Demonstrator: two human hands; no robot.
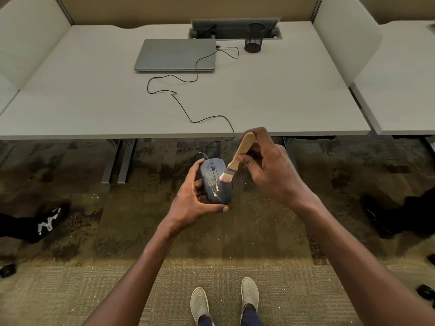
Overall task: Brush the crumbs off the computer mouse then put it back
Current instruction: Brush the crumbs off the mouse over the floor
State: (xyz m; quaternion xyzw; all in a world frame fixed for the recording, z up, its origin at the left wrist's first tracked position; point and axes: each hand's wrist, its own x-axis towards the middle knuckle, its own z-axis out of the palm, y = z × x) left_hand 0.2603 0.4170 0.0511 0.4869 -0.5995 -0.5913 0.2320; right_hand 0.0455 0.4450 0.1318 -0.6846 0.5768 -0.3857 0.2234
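My left hand [191, 203] grips a dark blue computer mouse [215, 182] from below and from the left, holding it in the air in front of the desk edge, above the carpet. Yellowish crumbs lie on the mouse's back. My right hand [268, 168] holds a small brush [237, 156] by its wooden handle. The brush's pale bristles touch the right side of the mouse's top. The mouse's black cable [188, 114] runs up over the desk to a closed grey laptop [175, 55].
The white desk [294, 102] carries the laptop and a black mesh pen cup [253, 37] at the back. Partition panels stand left and right. Crumbs dot the carpet. My shoes [226, 300] are below; other people's feet show at the far left and right.
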